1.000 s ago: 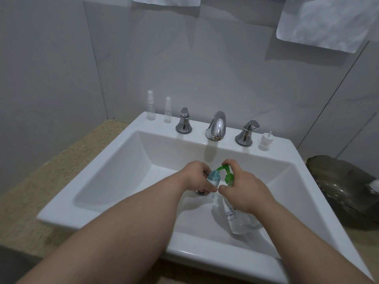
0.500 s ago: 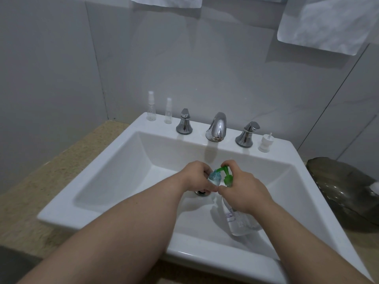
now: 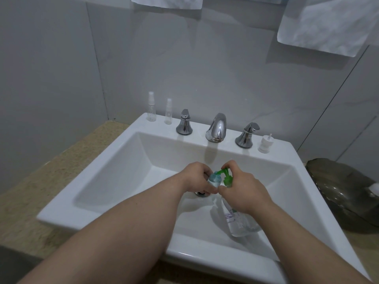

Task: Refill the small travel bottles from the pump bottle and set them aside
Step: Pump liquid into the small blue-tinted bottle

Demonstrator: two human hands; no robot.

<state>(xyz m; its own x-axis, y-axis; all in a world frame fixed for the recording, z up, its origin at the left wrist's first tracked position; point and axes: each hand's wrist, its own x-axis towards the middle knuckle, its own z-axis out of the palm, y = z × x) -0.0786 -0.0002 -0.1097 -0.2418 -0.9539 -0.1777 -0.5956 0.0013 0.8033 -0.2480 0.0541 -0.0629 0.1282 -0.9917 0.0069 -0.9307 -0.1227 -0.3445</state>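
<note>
now: both hands are over the sink (image 3: 114, 160), near the middle of the basin. left hand (image 3: 196, 178) grips a small travel bottle (image 3: 214, 180), fingers and thumb curled round its body. the bottle is upright, bluish-clear, its mouth uncapped. right hand (image 3: 244, 191) wraps the neck of the pump bottle (image 3: 240, 222), with a finger lying on top of the green pump head (image 3: 225, 177). the pump bottle is tilted with its base toward 5 o'clock. cannot tell whether the base touches the basin wall. clear liquid shows in its lower part. the green spout points toward 10 o'clock, its tip at the travel bottle's mouth. the two hands touch just below the small bottle. the drain (image 3: 202, 194) shows partly under the left hand.

sink deck: the chrome faucet (image 3: 216, 128) is at 12 o'clock, with the left tap handle (image 3: 184, 122) at 11 and the right tap handle (image 3: 247, 135) at 1. at the 10 o'clock corner two clear spray bottles stand upright and apart: the taller one (image 3: 151, 107) outermost, the shorter one (image 3: 168, 112) nearer the left tap handle. a white pump cap (image 3: 266, 144) stands at the 2 o'clock corner, just beside the right tap handle.

surroundings: a speckled beige worktop (image 3: 51, 177) lies at 9 o'clock and a dark glassy dish (image 3: 344, 193) sits at 3 o'clock. two white towels hang on the wall, one at 12 (image 3: 167, 2) and one at 1 (image 3: 328, 23).
</note>
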